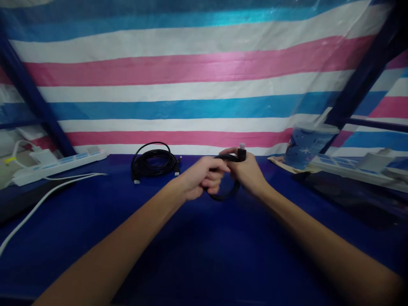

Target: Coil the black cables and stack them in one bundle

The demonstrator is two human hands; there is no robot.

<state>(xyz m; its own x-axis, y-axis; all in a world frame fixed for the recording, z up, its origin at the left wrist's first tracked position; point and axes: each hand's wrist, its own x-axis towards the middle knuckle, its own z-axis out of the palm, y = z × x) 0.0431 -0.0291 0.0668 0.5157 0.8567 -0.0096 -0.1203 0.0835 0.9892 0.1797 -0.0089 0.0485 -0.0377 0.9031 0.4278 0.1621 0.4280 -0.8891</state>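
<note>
Between my hands is a black cable (225, 196), wound into a small ring and lifted above the blue table. My left hand (207, 176) is closed around the ring's left side, with the fingers curled in. On the other side my right hand (247, 170) grips the ring near its top; its fingers are partly hidden behind the cable. A connector with a pale tip sticks up from the cable beside my right hand. Left of my hands, a second black cable (153, 163) lies coiled on the table, several of its plug ends showing.
A white power strip (63, 165) with a charger stands at the left, and a white cord (41, 206) crosses the table there. At the right are a plastic cup (304, 146), another power strip (366, 172) and a dark flat object (347, 197). A striped sheet (191, 93) hangs behind.
</note>
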